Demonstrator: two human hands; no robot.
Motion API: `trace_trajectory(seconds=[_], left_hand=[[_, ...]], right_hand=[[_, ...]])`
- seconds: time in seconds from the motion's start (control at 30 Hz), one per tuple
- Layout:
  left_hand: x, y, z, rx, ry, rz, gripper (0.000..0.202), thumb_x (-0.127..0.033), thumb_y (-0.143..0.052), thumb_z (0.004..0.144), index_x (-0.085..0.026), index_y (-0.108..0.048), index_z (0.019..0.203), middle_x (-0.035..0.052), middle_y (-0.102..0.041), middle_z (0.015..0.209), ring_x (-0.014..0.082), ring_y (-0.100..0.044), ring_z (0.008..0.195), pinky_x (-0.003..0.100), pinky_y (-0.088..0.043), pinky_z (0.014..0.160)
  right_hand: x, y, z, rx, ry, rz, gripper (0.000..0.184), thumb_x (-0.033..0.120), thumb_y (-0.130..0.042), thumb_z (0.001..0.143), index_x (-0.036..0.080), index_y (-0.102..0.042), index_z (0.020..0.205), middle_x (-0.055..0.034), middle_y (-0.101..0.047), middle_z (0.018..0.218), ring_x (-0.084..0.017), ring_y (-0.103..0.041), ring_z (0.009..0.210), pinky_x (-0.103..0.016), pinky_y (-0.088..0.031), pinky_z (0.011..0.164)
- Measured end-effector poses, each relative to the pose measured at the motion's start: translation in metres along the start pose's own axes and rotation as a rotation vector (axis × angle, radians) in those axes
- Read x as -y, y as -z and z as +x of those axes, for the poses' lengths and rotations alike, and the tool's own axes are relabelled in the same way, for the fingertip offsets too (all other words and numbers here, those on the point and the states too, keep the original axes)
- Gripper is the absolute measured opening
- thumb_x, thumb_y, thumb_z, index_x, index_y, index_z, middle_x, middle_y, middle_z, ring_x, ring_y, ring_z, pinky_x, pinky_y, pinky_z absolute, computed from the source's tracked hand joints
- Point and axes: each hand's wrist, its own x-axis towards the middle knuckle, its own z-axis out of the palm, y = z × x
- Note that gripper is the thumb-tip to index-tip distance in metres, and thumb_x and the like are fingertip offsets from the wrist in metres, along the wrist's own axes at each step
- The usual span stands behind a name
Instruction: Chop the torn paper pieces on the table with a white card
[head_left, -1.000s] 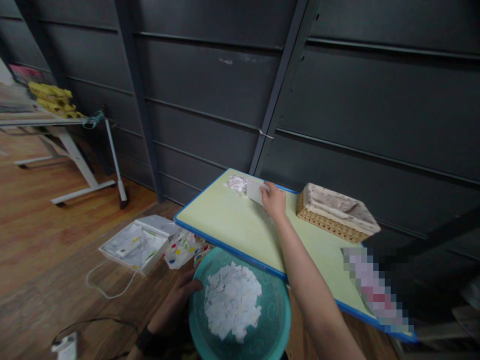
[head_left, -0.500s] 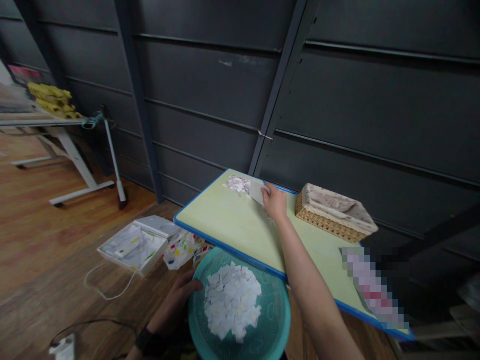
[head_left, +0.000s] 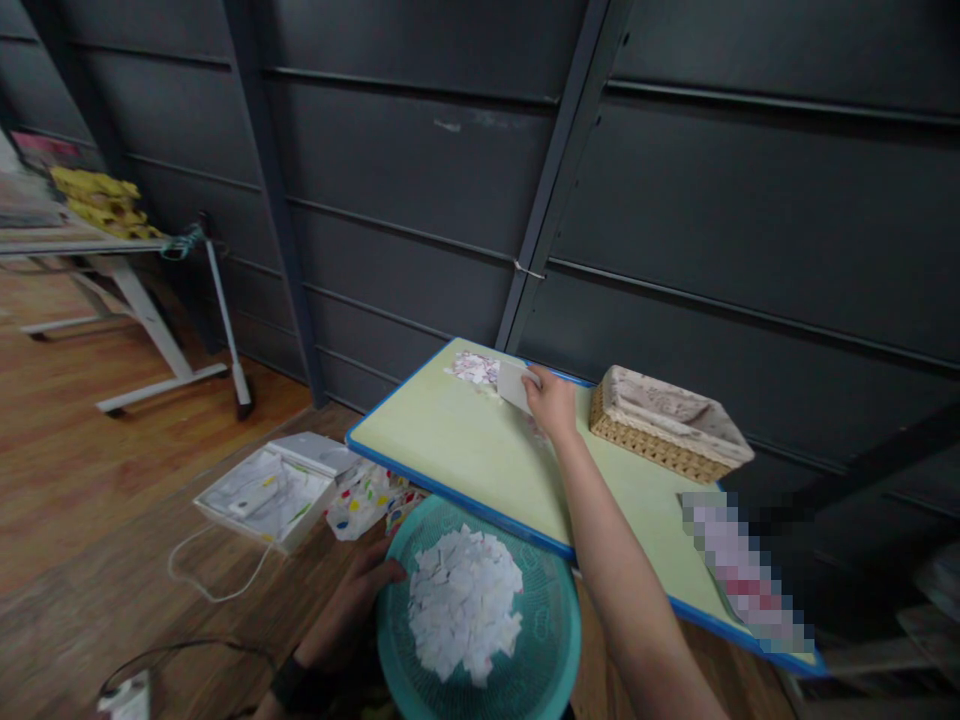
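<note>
My right hand (head_left: 553, 400) is closed on a flat, pale scraper (head_left: 514, 386), which stands on the pale green tabletop (head_left: 450, 440). Just left of the scraper's edge lies a heap of white paper scraps (head_left: 475, 367), and a few more scraps show near my fingers. Below the table's blue front edge, my left hand (head_left: 373, 580) grips the rim of a teal plastic basket (head_left: 551, 610), thumb over the edge and other fingers mostly hidden. A big pile of torn white paper (head_left: 465, 604) sits inside that basket.
A cloth-lined wicker basket (head_left: 667, 425) stands at the table's back right, with a blurred-out flat item (head_left: 739, 575) in front. On the floor at left are an open white box (head_left: 266, 492), a dotted plastic bag (head_left: 364, 500) and a cable. Dark wall panels rise behind the table.
Almost nothing differs; the whole view has shifted very slightly. My right hand and the scraper stay beside the paper heap, and my left hand keeps its hold on the basket.
</note>
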Motion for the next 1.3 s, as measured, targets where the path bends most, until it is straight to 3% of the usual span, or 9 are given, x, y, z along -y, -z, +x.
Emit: trace_trajectory(seconds=[0.27,0.4,0.7,0.87,1.13,1.3], left_hand=[[-0.001,0.0,0.0,-0.014,0.036,-0.029,0.045,-0.016,-0.065,0.062,-0.017,-0.07,0.107,0.0056,-0.078,0.092,0.026,-0.069,0.086,0.033,-0.051,0.074],[-0.001,0.001,0.0,-0.013,0.022,-0.033,0.043,-0.016,-0.064,0.062,-0.017,-0.071,0.105,0.006,-0.078,0.095,0.0257,-0.069,0.088,0.033,-0.051,0.075],[0.001,0.002,0.0,-0.021,-0.01,-0.015,0.043,-0.017,-0.064,0.063,-0.017,-0.071,0.105,0.0055,-0.078,0.097,0.0261,-0.067,0.091,0.033,-0.05,0.077],[0.003,0.003,0.003,-0.02,0.009,0.009,0.04,-0.015,-0.064,0.062,-0.018,-0.072,0.101,0.0039,-0.078,0.093,0.0243,-0.067,0.086,0.032,-0.05,0.074],[0.002,0.001,-0.002,-0.009,-0.001,-0.003,0.041,-0.018,-0.065,0.064,-0.019,-0.071,0.105,0.0041,-0.078,0.095,0.0246,-0.068,0.085,0.033,-0.05,0.075],[0.0,-0.001,-0.001,-0.035,0.005,-0.03,0.037,-0.014,-0.064,0.063,-0.018,-0.073,0.099,0.0037,-0.078,0.09,0.0233,-0.068,0.081,0.031,-0.05,0.073]], right_hand=[[-0.003,0.002,0.002,-0.002,-0.035,0.145,0.028,0.029,-0.052,0.084,0.02,-0.071,0.103,-0.0079,-0.072,0.101,-0.021,-0.065,0.091,-0.029,-0.045,0.081],[-0.001,0.004,0.002,-0.06,-0.104,0.067,0.032,0.029,-0.05,0.085,0.017,-0.069,0.108,-0.0101,-0.072,0.099,-0.022,-0.065,0.088,-0.031,-0.045,0.081],[0.006,0.011,0.0,0.021,-0.15,-0.078,0.034,0.027,-0.048,0.084,0.015,-0.068,0.109,-0.0132,-0.071,0.099,-0.025,-0.065,0.091,-0.033,-0.043,0.084],[0.006,0.014,0.003,0.047,-0.134,0.017,0.033,0.027,-0.052,0.08,0.015,-0.07,0.104,-0.0111,-0.071,0.1,-0.024,-0.064,0.093,-0.031,-0.042,0.086],[0.0,0.014,0.005,-0.076,-0.232,0.104,0.036,0.029,-0.052,0.077,0.012,-0.07,0.102,-0.0135,-0.071,0.096,-0.026,-0.064,0.089,-0.033,-0.043,0.084],[0.003,0.011,0.004,-0.014,-0.169,0.144,0.032,0.028,-0.053,0.076,0.014,-0.072,0.099,-0.0114,-0.072,0.095,-0.024,-0.064,0.088,-0.031,-0.043,0.084]])
